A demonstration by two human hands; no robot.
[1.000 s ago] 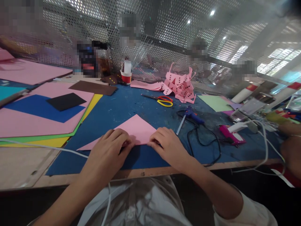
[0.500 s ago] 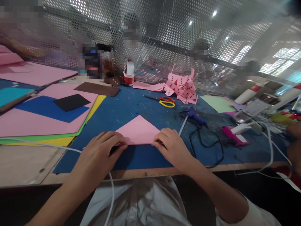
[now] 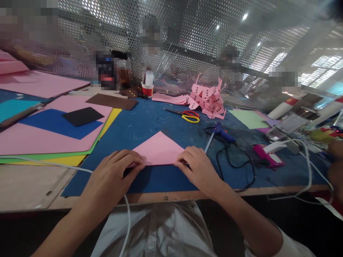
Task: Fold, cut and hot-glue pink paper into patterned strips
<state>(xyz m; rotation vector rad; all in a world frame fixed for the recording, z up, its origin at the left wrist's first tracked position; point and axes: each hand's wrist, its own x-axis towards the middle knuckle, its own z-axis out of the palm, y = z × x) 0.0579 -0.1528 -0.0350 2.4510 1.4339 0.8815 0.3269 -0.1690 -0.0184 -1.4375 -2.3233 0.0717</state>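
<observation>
A pink sheet of craft paper (image 3: 160, 150), showing as a triangle with its point away from me, lies on the blue table mat (image 3: 160, 182). My left hand (image 3: 118, 169) pinches its near edge on the left, thumb and fingers pressed together. On the right, the same edge is pinched by my right hand (image 3: 197, 169). Both hands cover the sheet's side corners. Beyond the paper lie scissors (image 3: 187, 115) with red and yellow handles. A blue glue gun (image 3: 223, 132) with a glue stick in it rests to the right of the sheet.
Stacked coloured sheets (image 3: 66, 142) lie on the left. Pink cut-outs (image 3: 207, 98) are heaped at the back near a red and white cup (image 3: 147, 89). A magenta device (image 3: 268, 156) and a looping white cable (image 3: 309, 171) are on the right. A perforated metal screen (image 3: 182, 46) stands behind.
Almost nothing differs. Both hands keep their pinch on the pink sheet's near edge, and the view has shifted very slightly.
</observation>
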